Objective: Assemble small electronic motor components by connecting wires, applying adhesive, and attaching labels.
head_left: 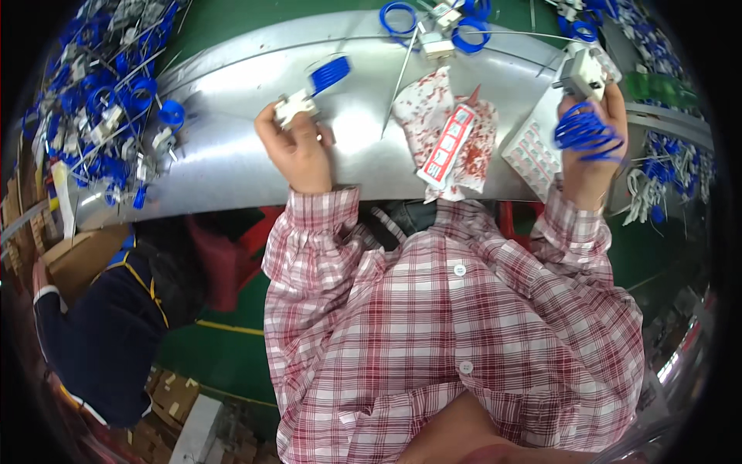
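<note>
My left hand (304,158) pinches a small white plastic block (297,106) above the metal table. A blue coiled cord (331,75) extends from the block's far side. At the right, my right hand (613,124) grips a larger white plastic box (581,73) with dark details on its side. Another blue coiled cord (587,133) hangs in loose loops over that palm. Between the hands lies a white cloth with red stains (421,104). On it rests a white and red tube (450,147) with a pointed red tip. Beside my right wrist is a sheet of labels (532,153).
The metal table (224,147) curves across the front. Blue coils with white blocks are heaped at the left (100,100) and right (672,54). More coils (398,19) lie at the far middle, near a thin rod (399,81). A person in dark clothing (100,332) is at the left.
</note>
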`<act>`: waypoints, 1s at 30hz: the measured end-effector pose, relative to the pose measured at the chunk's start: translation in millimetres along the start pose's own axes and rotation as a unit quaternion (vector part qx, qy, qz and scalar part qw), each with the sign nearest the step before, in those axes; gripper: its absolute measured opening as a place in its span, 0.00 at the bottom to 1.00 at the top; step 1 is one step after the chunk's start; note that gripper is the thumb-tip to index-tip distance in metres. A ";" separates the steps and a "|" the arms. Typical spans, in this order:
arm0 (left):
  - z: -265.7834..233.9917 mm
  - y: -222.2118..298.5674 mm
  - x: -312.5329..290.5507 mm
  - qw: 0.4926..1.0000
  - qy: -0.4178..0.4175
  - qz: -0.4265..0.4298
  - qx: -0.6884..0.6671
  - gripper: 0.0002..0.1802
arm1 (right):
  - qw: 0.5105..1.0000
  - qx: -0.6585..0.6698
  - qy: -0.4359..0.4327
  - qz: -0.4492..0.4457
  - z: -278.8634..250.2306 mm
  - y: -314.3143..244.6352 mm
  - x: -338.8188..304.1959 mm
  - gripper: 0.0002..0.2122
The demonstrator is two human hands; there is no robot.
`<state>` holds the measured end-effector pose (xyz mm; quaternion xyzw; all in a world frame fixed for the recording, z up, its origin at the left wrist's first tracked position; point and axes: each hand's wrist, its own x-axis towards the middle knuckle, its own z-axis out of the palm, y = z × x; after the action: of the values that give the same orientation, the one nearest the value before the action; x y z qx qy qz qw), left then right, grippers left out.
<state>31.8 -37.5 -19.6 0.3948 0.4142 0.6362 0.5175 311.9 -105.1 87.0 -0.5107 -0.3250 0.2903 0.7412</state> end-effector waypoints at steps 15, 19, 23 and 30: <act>7.0 9.6 0.6 0.998 0.009 -0.008 0.064 0.21 | 0.762 -0.540 -0.354 0.047 125.5 19.8 139.2 0.10; 2.0 8.3 0.6 0.998 0.028 -0.010 0.062 0.21 | 0.730 -0.520 -0.433 0.095 164.6 57.1 149.7 0.14; 4.0 9.5 -0.3 0.998 0.031 -0.023 0.059 0.21 | 0.610 -0.680 -0.401 -0.065 177.9 104.5 146.1 0.14; 7.5 12.2 -0.2 0.997 0.025 -0.037 0.067 0.21 | 0.658 -0.501 -0.435 -0.357 97.8 62.1 83.5 0.15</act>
<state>34.8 -38.3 -5.7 0.3966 0.4828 0.5973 0.5028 281.5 33.3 69.9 -0.4649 -0.8637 -0.0147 0.1942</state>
